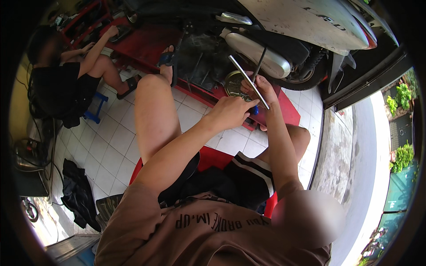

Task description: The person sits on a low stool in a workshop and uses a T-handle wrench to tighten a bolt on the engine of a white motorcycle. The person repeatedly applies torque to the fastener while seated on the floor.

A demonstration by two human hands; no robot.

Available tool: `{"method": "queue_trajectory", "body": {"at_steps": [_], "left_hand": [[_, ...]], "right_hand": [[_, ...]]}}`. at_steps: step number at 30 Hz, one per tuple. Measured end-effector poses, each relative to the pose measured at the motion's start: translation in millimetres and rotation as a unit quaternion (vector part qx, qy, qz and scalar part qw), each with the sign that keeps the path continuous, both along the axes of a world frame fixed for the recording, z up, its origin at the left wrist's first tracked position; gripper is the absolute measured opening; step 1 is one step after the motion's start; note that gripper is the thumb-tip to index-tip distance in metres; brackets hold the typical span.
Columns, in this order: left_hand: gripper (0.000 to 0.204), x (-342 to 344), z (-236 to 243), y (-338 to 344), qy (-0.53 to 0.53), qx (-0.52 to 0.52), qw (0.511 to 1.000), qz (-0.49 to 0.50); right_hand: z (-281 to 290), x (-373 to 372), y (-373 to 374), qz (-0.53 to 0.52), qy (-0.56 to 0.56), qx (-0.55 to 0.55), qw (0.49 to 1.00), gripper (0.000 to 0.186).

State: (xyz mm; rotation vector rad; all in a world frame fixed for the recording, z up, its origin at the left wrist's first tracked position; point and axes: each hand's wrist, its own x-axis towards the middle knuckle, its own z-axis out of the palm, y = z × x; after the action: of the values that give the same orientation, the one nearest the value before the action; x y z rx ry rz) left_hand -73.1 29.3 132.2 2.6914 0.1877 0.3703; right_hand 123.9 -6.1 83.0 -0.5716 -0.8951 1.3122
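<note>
My right hand [265, 88] is closed around a T-shaped metal tool. It has a long silver bar [243, 72] and a thinner dark rod [262, 58] rising from near the bar's middle. Beside it, my left hand [230, 111] has its index finger stretched out to the bar's lower end, the other fingers partly bent and partly hidden. Just under that fingertip shows a small blue thing [256, 110], too little visible to name. Behind my hands, a round metal dish [231, 80] rests on the red lift platform [288, 111].
A motorbike [262, 53] with a silver cover and dark wheel stands beyond my hands. At the left a co-worker [57, 80] sits on a blue stool [95, 108], hands at the red platform. Black cloth [77, 195] lies on the tiled floor [106, 146]. I sit on a red stool [217, 159].
</note>
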Motion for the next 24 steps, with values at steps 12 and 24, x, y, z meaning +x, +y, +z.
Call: {"method": "queue_trajectory", "body": {"at_steps": [12, 24], "left_hand": [[0.067, -3.8, 10.3, -0.5, -0.013, -0.022, 0.977, 0.211], [0.077, -5.1, 28.6, -12.3, -0.108, -0.020, 0.979, 0.174]], "right_hand": [[-2.2, -4.2, 0.9, -0.086, 0.075, -0.007, 0.993, 0.034], [-6.2, -33.1, 4.1, -0.142, 0.151, -0.038, 0.978, 0.033]]}}
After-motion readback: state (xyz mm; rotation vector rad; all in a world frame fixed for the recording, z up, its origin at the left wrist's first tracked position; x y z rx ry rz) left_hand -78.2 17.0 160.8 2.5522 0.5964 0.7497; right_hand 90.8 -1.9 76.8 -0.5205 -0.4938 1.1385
